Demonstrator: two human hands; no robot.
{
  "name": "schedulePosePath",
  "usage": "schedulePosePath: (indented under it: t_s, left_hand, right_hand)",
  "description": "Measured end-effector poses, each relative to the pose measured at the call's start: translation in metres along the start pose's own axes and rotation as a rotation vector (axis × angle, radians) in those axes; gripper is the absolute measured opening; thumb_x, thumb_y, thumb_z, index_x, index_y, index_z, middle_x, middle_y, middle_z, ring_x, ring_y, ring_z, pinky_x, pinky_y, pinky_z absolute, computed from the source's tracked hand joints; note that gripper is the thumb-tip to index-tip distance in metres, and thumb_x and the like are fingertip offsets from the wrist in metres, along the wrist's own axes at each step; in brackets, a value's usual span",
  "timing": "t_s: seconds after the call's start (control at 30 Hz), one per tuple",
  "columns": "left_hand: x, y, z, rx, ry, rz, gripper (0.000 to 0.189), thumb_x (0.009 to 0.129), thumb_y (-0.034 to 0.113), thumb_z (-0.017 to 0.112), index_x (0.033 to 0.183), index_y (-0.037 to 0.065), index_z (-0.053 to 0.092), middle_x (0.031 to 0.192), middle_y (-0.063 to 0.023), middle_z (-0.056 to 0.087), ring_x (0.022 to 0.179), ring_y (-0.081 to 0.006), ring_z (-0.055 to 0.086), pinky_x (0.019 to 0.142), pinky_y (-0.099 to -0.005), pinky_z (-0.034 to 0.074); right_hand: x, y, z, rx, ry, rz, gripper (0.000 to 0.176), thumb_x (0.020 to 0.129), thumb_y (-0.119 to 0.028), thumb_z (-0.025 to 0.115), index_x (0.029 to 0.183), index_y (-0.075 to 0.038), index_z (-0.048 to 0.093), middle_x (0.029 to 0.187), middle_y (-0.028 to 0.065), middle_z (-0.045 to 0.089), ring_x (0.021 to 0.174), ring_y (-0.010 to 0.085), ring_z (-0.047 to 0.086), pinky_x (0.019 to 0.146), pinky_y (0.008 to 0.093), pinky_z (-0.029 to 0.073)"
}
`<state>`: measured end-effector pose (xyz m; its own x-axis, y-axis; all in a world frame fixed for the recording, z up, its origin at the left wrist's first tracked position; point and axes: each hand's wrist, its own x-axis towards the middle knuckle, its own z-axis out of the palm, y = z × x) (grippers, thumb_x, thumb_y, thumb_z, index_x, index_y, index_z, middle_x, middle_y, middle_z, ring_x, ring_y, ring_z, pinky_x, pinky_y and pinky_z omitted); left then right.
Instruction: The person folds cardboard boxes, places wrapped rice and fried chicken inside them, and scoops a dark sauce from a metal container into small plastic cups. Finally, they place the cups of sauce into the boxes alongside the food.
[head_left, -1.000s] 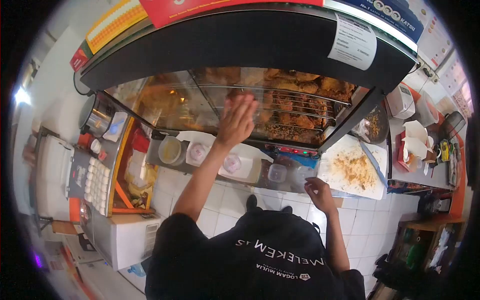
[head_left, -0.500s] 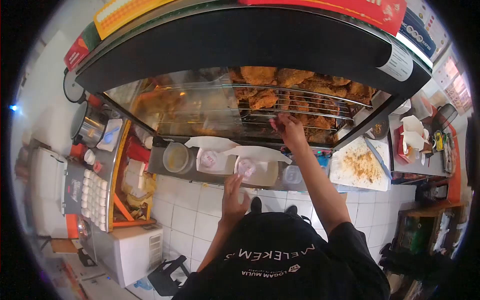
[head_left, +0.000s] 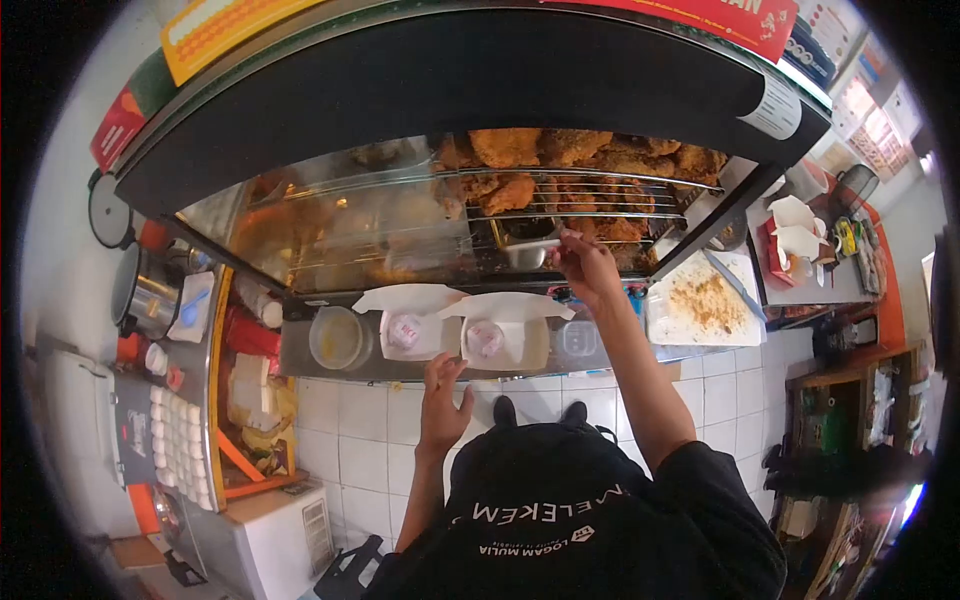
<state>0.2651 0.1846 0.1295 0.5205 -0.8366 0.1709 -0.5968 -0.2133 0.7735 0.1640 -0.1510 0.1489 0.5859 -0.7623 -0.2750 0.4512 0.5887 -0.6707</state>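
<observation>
My right hand [head_left: 587, 266] reaches into the front of the glass-and-black display cabinet, fingers closed at the edge of a small metal pan [head_left: 528, 257]. The pan sits tilted below the wire rack [head_left: 610, 212]; what lies in it is too dark to make out. Fried chicken pieces [head_left: 505, 147] lie on and behind the rack. My left hand [head_left: 440, 400], fingers apart and holding nothing, hovers at the counter's front edge near two open paper boxes. A wrapped round packet lies in the left box [head_left: 425, 345] and another in the right box [head_left: 520, 350].
Left of the boxes stands a round plastic tub [head_left: 337, 338]. Right of them are a clear plastic container [head_left: 578, 340] and a crumb-covered white cutting board [head_left: 700, 325] with a knife [head_left: 735, 283]. Trays of eggs [head_left: 182, 445] stand at far left.
The metal pan now shows at my right hand, at the cabinet's lower front. My left hand has drawn slightly left and away from the right box. The view has shifted a little.
</observation>
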Motion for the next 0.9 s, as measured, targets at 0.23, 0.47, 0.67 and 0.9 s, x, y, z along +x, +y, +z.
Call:
schedulePosePath:
  t_s: [0.23, 0.47, 0.67, 0.9]
  left_hand:
    - [0.007, 0.008, 0.014, -0.098, -0.09, 0.002, 0.042, 0.088, 0.002, 0.068, 0.129, 0.007, 0.06, 0.139, -0.0154, 0.047, 0.125, -0.0326, 0.055, 0.1, -0.0418, 0.049]
    - [0.025, 0.028, 0.055, -0.29, -0.222, -0.012, 0.039, 0.091, 0.001, 0.065, 0.129, 0.003, 0.059, 0.129, -0.0144, 0.057, 0.113, -0.0289, 0.062, 0.092, -0.0373, 0.052]
    - [0.047, 0.072, 0.099, -0.355, -0.367, -0.019, 0.036, 0.094, 0.004, 0.063, 0.129, 0.002, 0.059, 0.116, -0.013, 0.068, 0.105, -0.0246, 0.066, 0.09, -0.036, 0.052]
    - [0.058, 0.124, 0.188, -0.308, -0.563, -0.079, 0.038, 0.093, 0.006, 0.065, 0.131, 0.003, 0.058, 0.115, -0.0136, 0.068, 0.106, -0.0247, 0.065, 0.09, -0.0351, 0.052]
  right_hand:
    - [-0.091, -0.021, -0.045, -0.069, -0.004, 0.105, 0.002, 0.097, -0.003, 0.063, 0.095, -0.003, 0.062, 0.085, 0.0075, 0.067, 0.077, 0.0191, 0.068, 0.067, 0.0278, 0.056]
    - [-0.159, -0.036, -0.091, -0.112, 0.04, 0.176, 0.006, 0.096, -0.009, 0.067, 0.101, -0.004, 0.066, 0.092, 0.0029, 0.068, 0.076, 0.0134, 0.066, 0.07, 0.026, 0.055]
    - [-0.2, -0.072, -0.165, -0.175, 0.064, 0.137, 0.011, 0.097, -0.013, 0.068, 0.102, -0.004, 0.066, 0.092, 0.0049, 0.068, 0.075, 0.012, 0.065, 0.067, 0.023, 0.053]
    - [-0.219, -0.139, -0.299, -0.092, 0.245, -0.035, 0.009, 0.098, -0.013, 0.065, 0.101, -0.005, 0.063, 0.092, 0.0043, 0.067, 0.081, 0.0143, 0.064, 0.074, 0.0278, 0.051]
